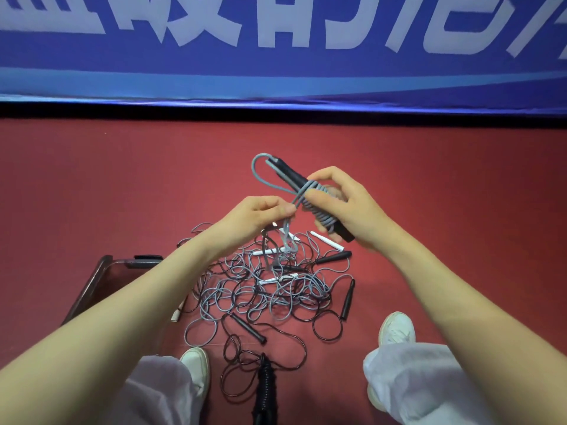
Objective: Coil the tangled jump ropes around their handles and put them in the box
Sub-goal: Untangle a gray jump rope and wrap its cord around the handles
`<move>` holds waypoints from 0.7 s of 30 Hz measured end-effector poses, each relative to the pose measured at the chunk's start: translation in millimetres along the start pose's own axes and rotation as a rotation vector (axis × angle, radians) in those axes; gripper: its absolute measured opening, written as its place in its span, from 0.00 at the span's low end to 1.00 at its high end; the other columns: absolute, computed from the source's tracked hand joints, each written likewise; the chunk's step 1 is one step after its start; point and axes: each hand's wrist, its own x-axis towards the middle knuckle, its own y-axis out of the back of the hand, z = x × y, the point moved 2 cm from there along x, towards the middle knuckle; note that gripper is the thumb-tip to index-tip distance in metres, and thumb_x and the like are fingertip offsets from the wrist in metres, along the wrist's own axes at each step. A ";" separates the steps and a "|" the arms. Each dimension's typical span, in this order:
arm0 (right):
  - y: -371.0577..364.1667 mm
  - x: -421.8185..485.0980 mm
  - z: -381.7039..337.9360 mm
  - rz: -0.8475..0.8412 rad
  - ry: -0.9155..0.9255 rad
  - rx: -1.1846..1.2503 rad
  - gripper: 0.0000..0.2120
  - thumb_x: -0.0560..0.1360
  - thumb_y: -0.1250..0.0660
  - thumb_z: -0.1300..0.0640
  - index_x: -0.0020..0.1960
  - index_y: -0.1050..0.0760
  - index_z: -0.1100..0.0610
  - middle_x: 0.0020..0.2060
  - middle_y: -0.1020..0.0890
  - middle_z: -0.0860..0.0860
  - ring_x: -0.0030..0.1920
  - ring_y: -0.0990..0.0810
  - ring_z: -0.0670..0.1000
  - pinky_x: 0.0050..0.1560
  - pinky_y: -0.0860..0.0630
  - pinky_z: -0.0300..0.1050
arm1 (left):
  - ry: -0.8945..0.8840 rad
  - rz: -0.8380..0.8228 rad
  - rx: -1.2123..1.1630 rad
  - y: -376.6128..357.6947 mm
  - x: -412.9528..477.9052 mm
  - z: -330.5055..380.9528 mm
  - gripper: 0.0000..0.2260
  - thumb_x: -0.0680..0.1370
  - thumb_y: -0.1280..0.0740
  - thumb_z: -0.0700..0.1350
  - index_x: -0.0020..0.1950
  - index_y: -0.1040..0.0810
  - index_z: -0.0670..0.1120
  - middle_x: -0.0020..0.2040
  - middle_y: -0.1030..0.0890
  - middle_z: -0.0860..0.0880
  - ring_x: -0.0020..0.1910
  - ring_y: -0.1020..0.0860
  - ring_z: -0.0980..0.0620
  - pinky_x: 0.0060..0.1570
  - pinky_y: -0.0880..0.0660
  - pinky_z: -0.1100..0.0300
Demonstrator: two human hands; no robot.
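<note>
Right hand [343,207] is gripping the black handles [291,174] mid-air, grey jump rope [320,211] half coiled round them; left hand [257,214] is pinching the trailing cord [299,200] beside the coil, above the floor tangle [270,292]. Light, limp, probably springy: keeping it taut looks wise.
</note>
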 end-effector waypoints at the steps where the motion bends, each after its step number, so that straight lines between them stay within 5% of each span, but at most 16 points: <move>1: -1.9 -0.3 -0.1 -0.022 -0.029 0.093 0.08 0.74 0.30 0.50 0.48 0.28 0.50 0.32 0.22 0.53 0.23 0.29 0.52 0.18 0.35 0.36 | -0.031 -0.029 0.014 -2.0 -0.8 1.5 0.09 0.76 0.36 0.49 0.41 0.22 0.46 0.36 0.23 0.54 0.37 0.30 0.53 0.41 0.34 0.62; 4: -3.6 -0.2 2.9 -0.036 -0.112 0.226 0.14 0.75 0.34 0.44 0.47 0.29 0.54 0.34 0.22 0.57 0.23 0.29 0.52 0.18 0.35 0.36 | -0.115 -0.087 0.008 -7.2 -1.6 4.3 0.08 0.81 0.40 0.45 0.45 0.25 0.45 0.45 0.18 0.49 0.46 0.25 0.49 0.51 0.29 0.53; 6: -6.1 1.3 4.2 -0.027 -0.173 0.286 0.21 0.74 0.36 0.42 0.53 0.30 0.60 0.33 0.22 0.56 0.23 0.27 0.51 0.18 0.35 0.36 | -0.129 -0.111 -0.024 -7.7 -1.9 6.6 0.07 0.80 0.40 0.46 0.47 0.27 0.43 0.41 0.19 0.49 0.44 0.23 0.49 0.51 0.27 0.50; 10: -10.6 2.3 3.1 -0.039 -0.251 0.398 0.22 0.75 0.39 0.42 0.52 0.27 0.61 0.33 0.23 0.55 0.22 0.28 0.50 0.16 0.37 0.34 | -0.127 -0.083 -0.147 -3.1 -1.2 8.8 0.12 0.76 0.36 0.47 0.59 0.28 0.48 0.34 0.25 0.53 0.34 0.32 0.53 0.36 0.35 0.60; 16: -8.4 -7.3 14.2 -0.054 -0.412 0.323 0.19 0.79 0.43 0.41 0.51 0.25 0.57 0.33 0.20 0.56 0.23 0.26 0.50 0.18 0.33 0.35 | -0.139 -0.019 0.032 -7.5 -0.7 -4.6 0.11 0.82 0.41 0.41 0.61 0.23 0.47 0.32 0.33 0.52 0.32 0.35 0.58 0.33 0.38 0.68; 21: -8.5 -1.9 13.6 -0.073 -0.436 0.289 0.23 0.73 0.39 0.35 0.49 0.27 0.56 0.30 0.24 0.55 0.22 0.28 0.49 0.18 0.35 0.35 | -0.191 0.018 0.176 -12.7 -1.1 -7.4 0.16 0.83 0.42 0.43 0.67 0.31 0.60 0.33 0.35 0.50 0.33 0.36 0.55 0.33 0.36 0.65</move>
